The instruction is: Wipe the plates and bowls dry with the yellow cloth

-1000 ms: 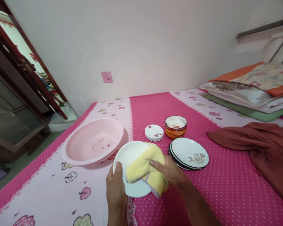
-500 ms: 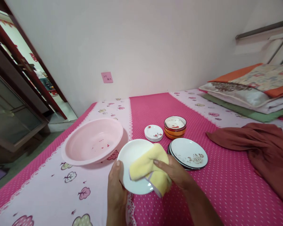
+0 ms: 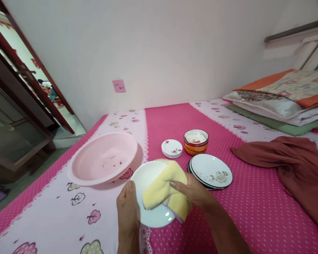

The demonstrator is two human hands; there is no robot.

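- One white plate [image 3: 147,176], in work: raised over the bed nearest you, tilted, between the basin and the larger plates; not set down on any stack.
- One left hand [image 3: 128,203], yours: clamped on the plate's left rim, thumb on top, fingers mostly hidden behind.
- One right hand [image 3: 197,192], yours: closed on the yellow cloth, thumb uppermost, the hands apart on opposite sides of the plate.
- One yellow cloth [image 3: 165,188], bunched: laid across the plate's right half, one corner hanging past the rim. You appear to be partway through wiping; whether the covered part is dry, you cannot tell.
- One stack of small plates [image 3: 171,147], flower-marked: neatly piled beyond your plate, seemingly sorted.
- One stack of bowls [image 3: 196,144], orange-sided: just beside the small plates, likewise grouped.
- One stack of larger plates [image 3: 211,169], dark-rimmed: near your right hand, slightly uneven. Whether any stack is wiped or waiting, you cannot confirm.
- One pink basin [image 3: 95,162]: on the bed to your left, red marks on its floor.
- Outstanding, by judgement: finishing this plate and giving it a place.
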